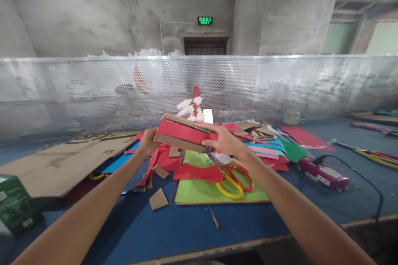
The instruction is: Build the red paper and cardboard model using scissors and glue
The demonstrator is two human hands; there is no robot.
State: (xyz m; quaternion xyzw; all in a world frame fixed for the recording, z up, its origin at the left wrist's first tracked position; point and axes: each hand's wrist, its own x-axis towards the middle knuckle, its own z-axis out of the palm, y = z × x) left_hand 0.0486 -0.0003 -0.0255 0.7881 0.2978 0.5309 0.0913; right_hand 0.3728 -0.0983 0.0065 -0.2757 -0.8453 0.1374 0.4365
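Note:
A cardboard piece faced with red paper (pixel 183 131) is held up above the table, tilted down to the right. My left hand (pixel 148 143) grips its left end, the fingers partly hidden behind it. At the right end my right hand (pixel 222 138) holds it, with fingers over the top edge and thumb below. Brown cardboard strips run along its upper and lower edges. Beneath it lie a light green sheet (pixel 192 192), a strip of red paper (pixel 199 172) and scissors (pixel 231 186) with one yellow and one red handle loop.
A large flat cardboard sheet (pixel 71 157) lies at left, near a green box (pixel 17 205). To the right are blue paper (pixel 270 146), a purple device (pixel 325 174) with a black cable, and a red sheet (pixel 306 137). A perforated metal screen (pixel 248 91) stands behind the table.

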